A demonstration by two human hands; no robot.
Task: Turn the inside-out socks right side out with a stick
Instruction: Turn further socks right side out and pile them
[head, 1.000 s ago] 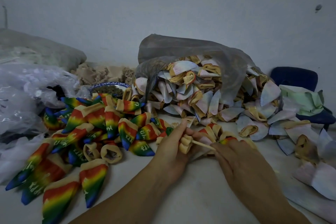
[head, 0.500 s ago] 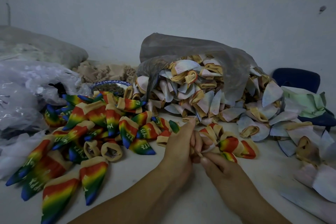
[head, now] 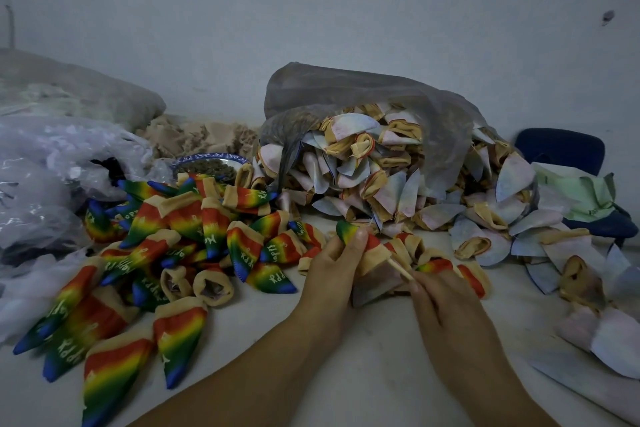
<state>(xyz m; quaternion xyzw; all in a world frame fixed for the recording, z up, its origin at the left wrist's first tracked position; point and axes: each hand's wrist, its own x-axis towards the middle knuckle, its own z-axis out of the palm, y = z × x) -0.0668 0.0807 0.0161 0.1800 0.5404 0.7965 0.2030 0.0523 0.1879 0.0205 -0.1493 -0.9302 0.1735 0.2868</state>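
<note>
Worktop (head: 363, 367): pale surface, nearest to me, both forearms reaching in over it.
Right hand (head: 446, 308): I see it pinching the near end of the stick, fingers curled.
Stick (head: 400, 268): thin and pale, slanting up and left into the sock's tan cuff.
Left hand (head: 330, 269): wrapped round the sock, thumb pressed on its coloured tip.
Sock (head: 373, 253): held between both hands just above the worktop, green-and-red tip pointing away.
Rainbow socks (head: 194, 229): heaped to the left of the hands.
Inside-out socks (head: 367, 180): pale heap behind the hands, spilling from a grey plastic bag (head: 346, 90).
Blue-rimmed bowl (head: 207, 165): behind the rainbow socks.
Blue chair (head: 561, 149): far right, by the wall.
</note>
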